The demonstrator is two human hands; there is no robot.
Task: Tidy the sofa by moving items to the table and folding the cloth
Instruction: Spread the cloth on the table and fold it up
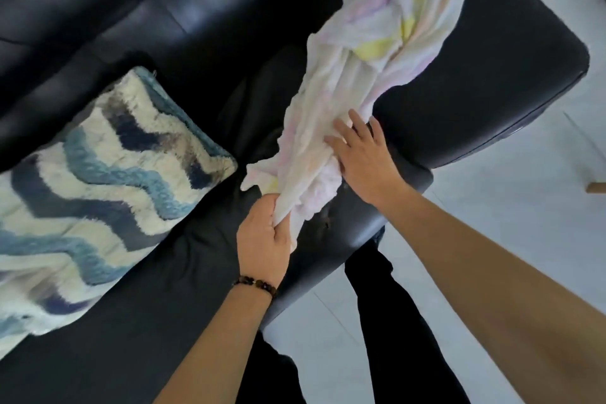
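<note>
Cloth: white crumpled cloth with faint pink and yellow stripes [354, 82], bunched lengthwise, runs from top right of frame down to centre; upper part draped over the sofa armrest, lower end gathered above the seat edge.
Left hand: left hand [262, 236] at lower centre, fingers closed tight around the cloth's lower end, fabric pinched in the fist; dark beaded bracelet [254, 284] on the wrist.
Right hand: right hand [364, 154] at centre right, fingers spread, palm down on the bunched cloth; flat contact along the cloth's right edge, cannot tell if any fabric is pinched underneath.
Sofa: black leather sofa [137, 23] fills left and upper frame; its rounded armrest sits upper right, under the cloth.
Cushion: shaggy cushion with blue, navy and cream wavy stripes [98, 187] on the seat at left, just beside the cloth's lower end, not touching it.
Floor: pale tiled floor [508, 207] at right and bottom.
Person: dark trouser legs [387, 321] at bottom centre, against the seat front.
</note>
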